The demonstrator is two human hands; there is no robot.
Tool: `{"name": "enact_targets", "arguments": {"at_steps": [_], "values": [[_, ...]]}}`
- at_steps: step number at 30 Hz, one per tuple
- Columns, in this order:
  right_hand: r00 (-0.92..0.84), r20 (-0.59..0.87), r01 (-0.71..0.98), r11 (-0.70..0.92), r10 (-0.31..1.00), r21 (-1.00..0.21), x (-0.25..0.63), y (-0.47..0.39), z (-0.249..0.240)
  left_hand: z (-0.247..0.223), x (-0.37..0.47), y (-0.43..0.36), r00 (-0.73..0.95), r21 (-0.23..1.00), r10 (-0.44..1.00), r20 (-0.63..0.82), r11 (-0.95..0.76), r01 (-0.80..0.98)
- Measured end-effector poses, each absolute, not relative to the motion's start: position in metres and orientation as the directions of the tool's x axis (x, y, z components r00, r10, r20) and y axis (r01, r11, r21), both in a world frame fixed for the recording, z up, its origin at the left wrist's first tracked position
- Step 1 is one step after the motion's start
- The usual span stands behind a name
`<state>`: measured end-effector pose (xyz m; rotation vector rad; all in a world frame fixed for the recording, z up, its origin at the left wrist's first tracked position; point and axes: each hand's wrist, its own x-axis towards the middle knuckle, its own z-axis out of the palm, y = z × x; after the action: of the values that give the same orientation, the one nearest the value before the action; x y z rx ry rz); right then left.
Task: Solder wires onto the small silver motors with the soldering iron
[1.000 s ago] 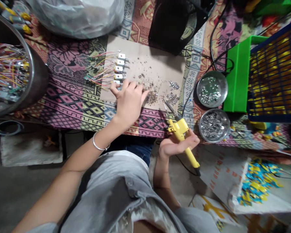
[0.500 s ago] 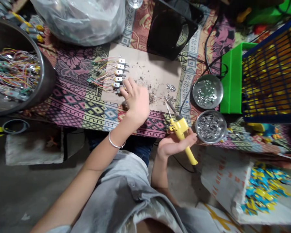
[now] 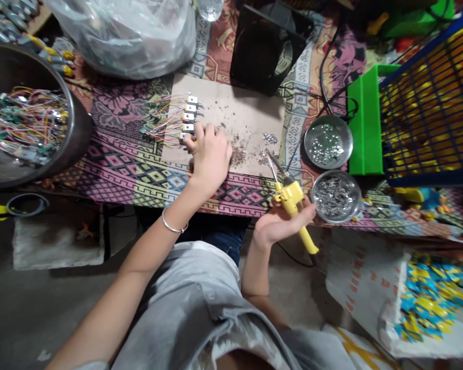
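On a cardboard sheet [image 3: 250, 113] several small white-and-grey motor units [image 3: 189, 117] with thin wires stand in a column. My left hand [image 3: 210, 156] is over the lower end of that column, fingers bent down at the lowest unit; whatever its fingertips pinch is hidden. A yellow soldering tool [image 3: 292, 197] lies in my right hand [image 3: 283, 223], its handle slanting down and its two metal tips pointing at the sheet's lower right corner. Small metal bits [image 3: 270, 137] are heaped near those tips.
Two metal dishes of small parts [image 3: 327, 142] [image 3: 336, 197] sit right of the sheet. Around are a steel bowl of wired parts [image 3: 71, 118], a plastic bag [image 3: 139, 41], a black fan [image 3: 254, 51], a green bin [image 3: 366, 123], a blue basket [image 3: 428, 180] and a box [image 3: 362, 277].
My left hand has shifted slightly left and lower over the lowest unit, with its fingers bent down more. The soldering tool is still in my right hand. The whole view has moved a little.
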<state>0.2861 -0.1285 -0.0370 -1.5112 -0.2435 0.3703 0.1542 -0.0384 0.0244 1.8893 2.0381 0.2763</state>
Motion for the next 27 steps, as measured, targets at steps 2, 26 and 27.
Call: {"name": "enact_targets", "arguments": {"at_steps": [2,26,27], "values": [[0.924,-0.069,-0.079,0.009,0.376,-0.997,0.286,-0.129,-0.04,0.027,0.157,-0.039,-0.106,0.372,0.984,-0.145,0.154,0.915],[0.917,-0.109,-0.111,-0.017,0.383,-0.994,0.287,-0.129,-0.04,0.019,0.153,-0.042,-0.16,0.409,0.979,-0.122,0.197,0.891],[0.917,-0.107,-0.109,-0.018,0.384,-0.994,0.287,-0.129,-0.041,0.018,0.153,-0.041,-0.159,0.413,0.98,-0.12,0.196,0.889]]}}
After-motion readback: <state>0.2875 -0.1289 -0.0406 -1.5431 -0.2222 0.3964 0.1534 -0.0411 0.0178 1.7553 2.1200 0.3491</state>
